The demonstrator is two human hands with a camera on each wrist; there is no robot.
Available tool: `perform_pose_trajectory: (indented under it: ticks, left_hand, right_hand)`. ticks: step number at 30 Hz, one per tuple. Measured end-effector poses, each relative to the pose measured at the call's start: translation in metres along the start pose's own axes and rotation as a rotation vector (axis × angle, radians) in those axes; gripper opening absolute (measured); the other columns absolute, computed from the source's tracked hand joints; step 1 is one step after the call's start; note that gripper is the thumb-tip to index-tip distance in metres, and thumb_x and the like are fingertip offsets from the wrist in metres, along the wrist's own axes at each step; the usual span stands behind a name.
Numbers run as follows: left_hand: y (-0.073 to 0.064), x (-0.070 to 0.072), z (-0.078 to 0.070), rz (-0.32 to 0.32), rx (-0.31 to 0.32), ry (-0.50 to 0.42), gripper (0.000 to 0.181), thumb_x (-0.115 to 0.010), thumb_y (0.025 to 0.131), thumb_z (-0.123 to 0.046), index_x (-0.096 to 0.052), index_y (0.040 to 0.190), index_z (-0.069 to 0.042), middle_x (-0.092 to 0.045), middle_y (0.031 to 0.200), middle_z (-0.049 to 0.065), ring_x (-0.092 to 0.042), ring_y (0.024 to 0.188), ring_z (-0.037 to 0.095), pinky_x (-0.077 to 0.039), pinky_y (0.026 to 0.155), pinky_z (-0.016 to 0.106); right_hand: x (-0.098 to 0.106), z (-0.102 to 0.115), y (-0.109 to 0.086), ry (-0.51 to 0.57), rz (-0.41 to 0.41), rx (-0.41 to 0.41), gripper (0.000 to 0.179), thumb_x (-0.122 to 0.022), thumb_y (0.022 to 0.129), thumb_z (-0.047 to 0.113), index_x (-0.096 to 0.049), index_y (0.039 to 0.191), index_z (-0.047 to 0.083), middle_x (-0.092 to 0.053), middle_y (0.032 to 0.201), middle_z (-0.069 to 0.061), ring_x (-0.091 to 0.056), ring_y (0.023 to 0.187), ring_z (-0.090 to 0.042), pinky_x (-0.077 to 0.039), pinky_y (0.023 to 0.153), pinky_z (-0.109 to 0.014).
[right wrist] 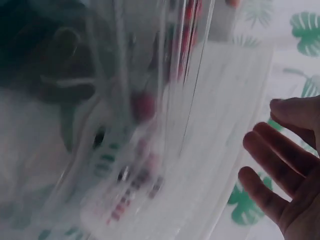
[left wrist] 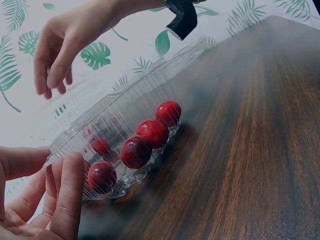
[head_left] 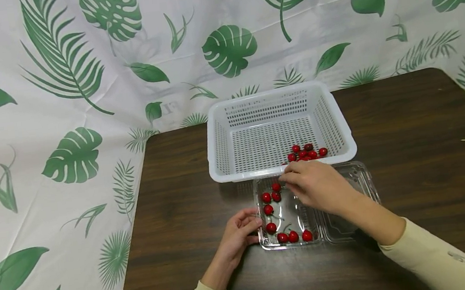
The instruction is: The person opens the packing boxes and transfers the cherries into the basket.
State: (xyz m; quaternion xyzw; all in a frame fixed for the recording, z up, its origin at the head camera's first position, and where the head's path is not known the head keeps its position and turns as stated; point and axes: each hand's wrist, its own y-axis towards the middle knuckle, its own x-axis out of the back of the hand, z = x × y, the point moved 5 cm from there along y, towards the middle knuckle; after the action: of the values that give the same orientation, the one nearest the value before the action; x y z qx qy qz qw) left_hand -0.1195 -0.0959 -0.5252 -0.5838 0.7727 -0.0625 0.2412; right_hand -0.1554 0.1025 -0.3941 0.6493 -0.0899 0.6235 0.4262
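Note:
A clear plastic clamshell box (head_left: 297,212) lies unfolded on the table, with several red cherries (head_left: 271,228) along the left and front sides of its left half. My left hand (head_left: 238,235) holds that half by its left rim, thumb (left wrist: 25,161) at the edge and fingers bent against the outer wall. Above the box, close to the front rim of a white basket (head_left: 215,142), hovers my right hand (head_left: 318,185). Its fingers (right wrist: 280,155) are loosely bent and nothing shows between them. More cherries (head_left: 312,154) sit in the basket's front right corner.
The box's lid half (head_left: 342,223) lies flat to the right, partly under my right forearm. Dark wooden table (head_left: 425,150) extends on both sides. A white cloth with green leaves (head_left: 229,51) hangs behind the basket and along the left.

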Motion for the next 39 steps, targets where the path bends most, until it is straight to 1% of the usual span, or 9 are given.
perform_pose_trajectory:
  ticks: [4,8,11,13,15,21,24,30,39]
  left_hand:
    - [0.000,0.001,0.001,0.007,0.001,-0.003,0.039,-0.064,0.089,-0.006,-0.049,0.122,0.008,-0.062,0.091,0.005,-0.059,0.077,0.013,-0.053,0.060,0.025]
    - [-0.001,0.001,0.002,0.013,-0.004,-0.014,0.041,-0.065,0.088,-0.006,-0.049,0.122,0.008,-0.061,0.091,0.006,-0.060,0.077,0.013,-0.053,0.059,0.025]
    - [-0.001,0.001,0.002,0.013,-0.008,-0.014,0.040,-0.066,0.088,-0.007,-0.050,0.121,0.007,-0.061,0.090,0.004,-0.059,0.076,0.012,-0.053,0.059,0.024]
    - [-0.001,0.001,0.002,0.011,-0.009,-0.010,0.037,-0.065,0.088,-0.006,-0.050,0.120,0.006,-0.061,0.089,0.003,-0.059,0.076,0.012,-0.052,0.058,0.024]
    - [-0.001,0.001,0.002,0.010,-0.009,-0.007,0.034,-0.065,0.088,-0.005,-0.052,0.118,0.005,-0.061,0.088,0.002,-0.058,0.075,0.011,-0.052,0.058,0.023]
    - [-0.001,0.000,0.000,0.010,-0.012,-0.003,0.030,-0.064,0.088,-0.004,-0.053,0.115,0.004,-0.061,0.086,0.002,-0.059,0.074,0.011,-0.051,0.057,0.022]
    - [-0.001,0.000,0.000,0.005,-0.009,0.000,0.029,-0.063,0.088,-0.003,-0.053,0.115,0.004,-0.061,0.086,0.002,-0.059,0.074,0.011,-0.052,0.057,0.022]
    - [-0.001,0.001,0.000,-0.003,-0.007,-0.002,0.028,-0.063,0.088,-0.002,-0.053,0.114,0.003,-0.061,0.086,0.002,-0.058,0.075,0.011,-0.052,0.057,0.023]
    - [-0.001,0.002,0.000,-0.009,-0.006,0.003,0.028,-0.064,0.088,-0.002,-0.054,0.113,0.002,-0.061,0.086,0.002,-0.059,0.074,0.011,-0.052,0.057,0.023]
  right_hand:
    - [-0.021,0.014,0.002,0.014,0.129,0.027,0.022,-0.074,0.080,0.016,-0.073,0.102,0.011,-0.065,0.098,-0.001,-0.064,0.084,-0.020,-0.054,0.073,-0.036]
    - [-0.043,0.019,-0.002,0.037,0.289,0.007,0.026,-0.071,0.085,0.020,-0.071,0.110,0.012,-0.065,0.115,-0.007,-0.064,0.100,-0.025,-0.055,0.079,-0.041]
    - [-0.053,0.018,-0.005,0.046,0.350,-0.022,0.029,-0.070,0.087,0.020,-0.070,0.114,0.012,-0.064,0.120,-0.009,-0.063,0.102,-0.027,-0.055,0.078,-0.043]
    - [-0.058,0.016,-0.007,0.042,0.366,-0.033,0.029,-0.070,0.086,0.020,-0.070,0.113,0.012,-0.065,0.118,-0.009,-0.064,0.099,-0.027,-0.055,0.075,-0.042]
    - [-0.061,0.015,-0.008,0.040,0.378,-0.035,0.026,-0.072,0.084,0.019,-0.071,0.109,0.012,-0.066,0.109,-0.006,-0.064,0.091,-0.024,-0.054,0.069,-0.039]
    - [-0.067,0.012,-0.010,0.054,0.424,0.018,0.006,-0.074,0.080,0.015,-0.073,0.086,0.016,-0.058,0.079,0.003,-0.056,0.066,-0.015,-0.045,0.053,-0.030]
    - [-0.069,0.011,-0.010,0.056,0.446,0.031,0.005,-0.074,0.079,0.012,-0.072,0.081,0.017,-0.054,0.075,0.004,-0.052,0.061,-0.013,-0.042,0.050,-0.028]
    - [-0.072,0.008,-0.012,0.064,0.461,0.021,0.011,-0.075,0.076,0.005,-0.073,0.080,0.015,-0.050,0.072,0.006,-0.046,0.056,-0.009,-0.039,0.048,-0.024]
    - [-0.066,0.006,-0.012,0.079,0.475,0.011,0.011,-0.077,0.078,0.010,-0.075,0.088,0.014,-0.057,0.076,0.007,-0.057,0.066,-0.011,-0.048,0.056,-0.025]
